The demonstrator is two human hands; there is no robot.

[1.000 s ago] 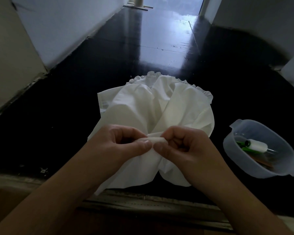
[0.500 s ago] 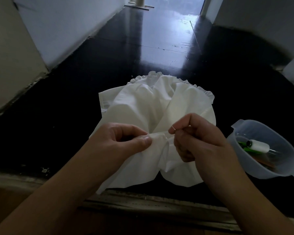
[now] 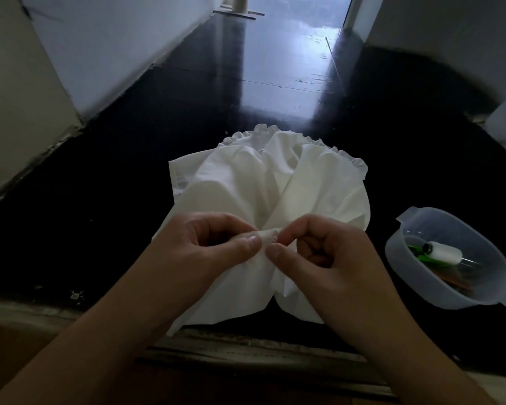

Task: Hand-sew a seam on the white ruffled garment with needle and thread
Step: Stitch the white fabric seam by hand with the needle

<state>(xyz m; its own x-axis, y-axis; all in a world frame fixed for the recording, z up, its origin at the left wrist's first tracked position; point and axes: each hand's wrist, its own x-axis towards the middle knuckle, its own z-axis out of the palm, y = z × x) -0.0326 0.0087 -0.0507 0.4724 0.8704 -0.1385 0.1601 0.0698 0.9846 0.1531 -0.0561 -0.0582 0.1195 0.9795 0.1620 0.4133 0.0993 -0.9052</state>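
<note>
My left hand (image 3: pixel 216 247) pinches a small fold of the white ruffled cotton garment (image 3: pixel 263 194), which is bunched on the glossy black floor (image 3: pixel 129 176), to keep the seam edge taut. My right hand (image 3: pixel 319 252) pinches at the same fold, presumably on the needle, which I cannot see. The translucent plastic tub (image 3: pixel 479 299) with the white thread spool (image 3: pixel 444 252) sits to my right, near.

My right hand (image 3: pixel 319 252), which half a second ago sat lifted toward two o'clock with the needle showing at its fingertips, is back down at the gathered fold of the white garment (image 3: pixel 263 194). Its thumb and forefinger now meet my left hand's (image 3: pixel 205 247) thumb at that fold, and the needle is no longer visible.
</note>
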